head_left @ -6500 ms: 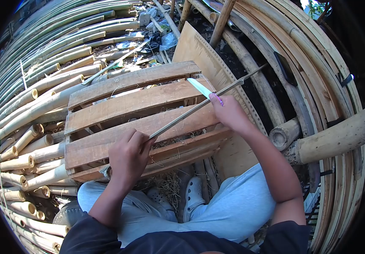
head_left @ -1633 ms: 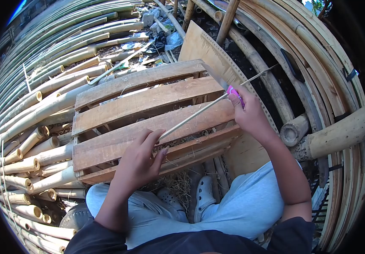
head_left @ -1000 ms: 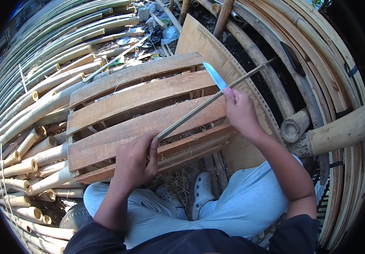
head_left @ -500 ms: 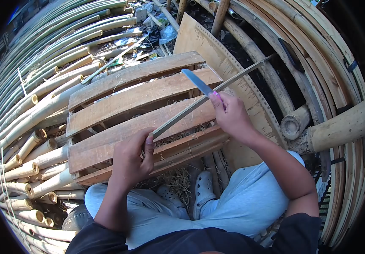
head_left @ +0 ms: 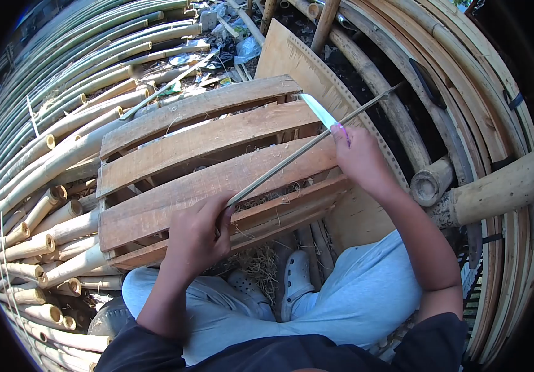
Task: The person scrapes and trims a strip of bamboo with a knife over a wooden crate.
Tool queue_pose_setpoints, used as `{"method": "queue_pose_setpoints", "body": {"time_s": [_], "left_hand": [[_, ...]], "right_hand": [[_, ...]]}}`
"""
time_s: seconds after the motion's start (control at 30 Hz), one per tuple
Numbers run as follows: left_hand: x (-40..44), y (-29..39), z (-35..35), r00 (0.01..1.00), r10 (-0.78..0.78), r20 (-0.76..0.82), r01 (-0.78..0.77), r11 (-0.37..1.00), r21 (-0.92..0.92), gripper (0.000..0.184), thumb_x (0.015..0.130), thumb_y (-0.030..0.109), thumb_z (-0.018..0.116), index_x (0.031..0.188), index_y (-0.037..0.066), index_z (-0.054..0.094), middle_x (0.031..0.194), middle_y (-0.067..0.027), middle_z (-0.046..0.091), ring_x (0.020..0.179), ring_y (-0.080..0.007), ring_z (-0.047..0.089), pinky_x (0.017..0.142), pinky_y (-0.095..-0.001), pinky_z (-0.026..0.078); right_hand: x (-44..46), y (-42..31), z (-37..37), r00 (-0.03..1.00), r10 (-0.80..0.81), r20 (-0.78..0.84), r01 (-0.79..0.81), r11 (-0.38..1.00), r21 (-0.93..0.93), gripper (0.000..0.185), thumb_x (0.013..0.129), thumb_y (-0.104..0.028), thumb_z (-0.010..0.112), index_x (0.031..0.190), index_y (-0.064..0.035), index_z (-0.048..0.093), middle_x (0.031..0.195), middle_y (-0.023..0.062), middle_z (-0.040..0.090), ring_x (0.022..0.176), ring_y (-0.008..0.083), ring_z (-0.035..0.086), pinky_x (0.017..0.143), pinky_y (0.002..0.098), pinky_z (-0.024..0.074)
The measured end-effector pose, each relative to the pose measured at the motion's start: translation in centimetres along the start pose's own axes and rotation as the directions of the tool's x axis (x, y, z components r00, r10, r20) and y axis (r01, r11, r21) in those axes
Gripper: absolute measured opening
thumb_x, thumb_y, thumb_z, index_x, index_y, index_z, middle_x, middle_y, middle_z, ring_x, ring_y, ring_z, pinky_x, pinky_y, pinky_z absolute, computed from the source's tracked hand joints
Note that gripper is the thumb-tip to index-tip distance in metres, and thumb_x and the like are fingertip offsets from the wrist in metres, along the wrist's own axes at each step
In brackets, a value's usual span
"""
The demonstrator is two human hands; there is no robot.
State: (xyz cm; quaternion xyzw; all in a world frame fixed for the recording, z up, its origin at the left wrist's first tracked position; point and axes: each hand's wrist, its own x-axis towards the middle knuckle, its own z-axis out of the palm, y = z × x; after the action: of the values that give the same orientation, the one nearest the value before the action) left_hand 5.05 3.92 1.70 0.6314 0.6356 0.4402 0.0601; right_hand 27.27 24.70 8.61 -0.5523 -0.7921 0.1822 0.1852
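Left of the slatted wooden crate (head_left: 217, 132) and beyond it: bamboo poles (head_left: 75, 154), a great stack, cut ends toward the crate. Right of the crate: long planks (head_left: 468, 108), laid side by side, bowed by the lens. Closer on that side, a plywood sheet (head_left: 285, 56) leans behind and beside the crate's right end, its outer edge lined with small holes. Crate itself: weathered slats, gaps between, bits of fibre on top.

Person seated at the near side of the crate, pale trousers (head_left: 354, 291), dark shirt. Thick bamboo pole (head_left: 502, 189) comes in right of the crate, near a shorter bamboo piece (head_left: 429, 185) with its end facing up.

Thin stick (head_left: 285, 162) slants above the crate, from the near side out past its right end. Clogs (head_left: 297, 282), grey and perforated, on the ground just below the crate's near side; straw (head_left: 261, 266) about them.

Left hand (head_left: 199, 232) in front of the crate's near edge, closed on the stick's lower end. Right hand (head_left: 360, 152) by the crate's right end, gripping the purple handle (head_left: 340, 132) of a knife (head_left: 319, 111); blade points at the crate's far right corner and crosses the stick's line just beside the fingers. Whether its edge bites, cannot tell.

Smallest noted: dark flat object (head_left: 427, 82) on the planks, well right of the crate.
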Motion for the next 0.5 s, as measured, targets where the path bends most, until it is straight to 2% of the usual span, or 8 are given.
{"method": "queue_pose_setpoints", "body": {"time_s": [0.07,0.13,0.17,0.2,0.27,0.3,0.4,0.5], "left_hand": [[-0.1,0.1,0.0,0.998,0.019,0.058,-0.022,0.998,0.057,0.024,0.092,0.002,0.069,0.116,0.006,0.071,0.081,-0.0165,0.071,0.069,-0.0365,0.071,0.059,-0.0446,0.054],[0.0,0.1,0.1,0.998,0.028,0.047,-0.031,0.998,0.052,0.025,0.092,0.002,0.069,0.117,0.006,0.071,0.081,-0.016,0.07,0.069,-0.0361,0.07,0.058,-0.0444,0.054],[-0.1,0.1,0.1,0.999,0.03,0.041,-0.032,0.998,0.046,0.026,0.092,0.002,0.068,0.118,0.006,0.071,0.08,-0.0156,0.07,0.069,-0.0356,0.07,0.058,-0.0443,0.053],[-0.2,0.2,0.1,0.999,0.026,0.045,-0.028,0.999,0.046,0.026,0.092,0.002,0.068,0.118,0.006,0.071,0.08,-0.0156,0.07,0.069,-0.0356,0.07,0.058,-0.0443,0.053],[-0.1,0.4,0.1,1.0,0.014,0.027,-0.016,0.998,0.057,0.025,0.093,0.002,0.067,0.117,0.006,0.071,0.081,-0.0155,0.07,0.069,-0.0354,0.07,0.058,-0.0439,0.054],[-0.2,0.3,0.1,1.0,0.013,0.026,-0.014,0.998,0.055,0.025,0.093,0.002,0.067,0.117,0.006,0.071,0.081,-0.0155,0.07,0.069,-0.0354,0.07,0.058,-0.0439,0.054],[-0.1,0.3,0.0,0.999,0.025,0.041,-0.028,0.997,0.076,0.023,0.095,0.003,0.066,0.117,0.006,0.071,0.08,-0.0157,0.069,0.068,-0.0356,0.07,0.058,-0.0442,0.053],[-0.3,0.4,-0.1,0.999,-0.012,0.04,0.011,1.0,0.025,0.022,0.097,0.001,0.065,0.118,0.004,0.071,0.082,-0.0193,0.07,0.068,-0.0374,0.07,0.06,-0.0413,0.052]], "right_hand": [[-0.5,0.5,0.9,0.999,-0.036,-0.014,0.035,0.999,-0.015,0.047,0.109,-0.035,0.055,0.091,0.0055,0.069,0.076,0.0276,0.067,0.074,0.0467,0.068,0.069,0.0513,0.0515],[0.1,1.1,0.1,0.991,-0.048,0.123,0.044,0.999,0.03,0.048,0.11,-0.035,0.054,0.091,0.0062,0.068,0.077,0.0275,0.067,0.077,0.0467,0.069,0.071,0.0513,0.0519],[0.5,0.6,-1.0,0.991,0.058,0.122,-0.058,0.998,-0.002,0.05,0.11,-0.037,0.053,0.091,0.006,0.068,0.077,0.0279,0.067,0.077,0.0466,0.068,0.071,0.0508,0.0517],[0.6,0.6,-0.8,0.99,0.061,0.127,-0.061,0.998,-0.002,0.05,0.11,-0.037,0.053,0.091,0.006,0.068,0.077,0.0279,0.067,0.077,0.0466,0.068,0.071,0.0508,0.0517],[0.5,1.0,-0.1,0.997,0.075,0.003,-0.075,0.997,-0.032,0.052,0.11,-0.04,0.052,0.09,0.0058,0.068,0.075,0.0265,0.066,0.072,0.0447,0.067,0.07,0.0496,0.0511],[-0.1,1.0,1.0,0.997,-0.042,0.066,0.041,0.999,0.007,0.052,0.11,-0.04,0.053,0.09,0.0055,0.068,0.071,0.0241,0.064,0.069,0.0424,0.065,0.069,0.049,0.0506],[-0.6,0.1,0.8,0.987,-0.062,0.148,0.059,0.998,0.028,0.052,0.11,-0.039,0.053,0.089,0.0057,0.068,0.069,0.0225,0.063,0.067,0.0418,0.065,0.069,0.0488,0.0505],[1.7,1.5,-0.7,0.989,0.062,0.137,-0.072,0.995,0.074,0.05,0.11,-0.037,0.054,0.088,0.0053,0.069,0.069,0.0229,0.063,0.066,0.0424,0.064,0.068,0.05,0.0497]]}}
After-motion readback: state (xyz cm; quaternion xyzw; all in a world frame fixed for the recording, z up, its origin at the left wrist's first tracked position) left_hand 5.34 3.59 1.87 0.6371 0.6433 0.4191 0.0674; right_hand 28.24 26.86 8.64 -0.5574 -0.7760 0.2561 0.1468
